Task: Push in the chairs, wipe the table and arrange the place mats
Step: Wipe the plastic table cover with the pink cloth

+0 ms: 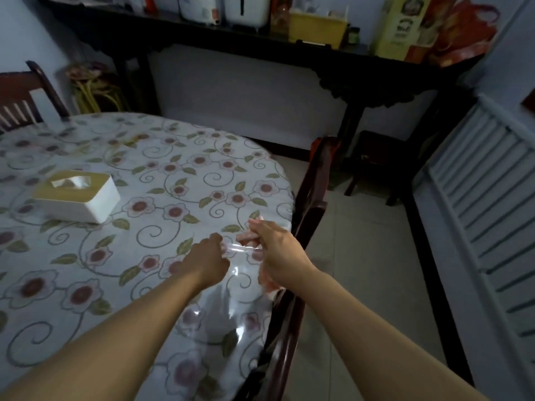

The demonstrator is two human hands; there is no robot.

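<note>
A round table (121, 146) with a floral cloth fills the left of the view. A clear plastic mat (231, 290) lies on its near right edge, lifted and glinting at its far edge. My left hand (208, 259) pinches that raised edge. My right hand (278, 250) is closed beside it on a pink cloth (269, 285), which shows above and below the hand; it seems to touch the mat's edge too. A dark red wooden chair (311, 198) stands tight against the table's right side. A second chair (20, 94) is at the far left.
A white tissue box (84, 198) with a tan lid sits on the table to the left. A dark sideboard (362, 82) loaded with appliances and boxes runs along the back wall. A low dark stool (376, 166) stands on the tiled floor, and a white louvred panel (477, 204) is at the right.
</note>
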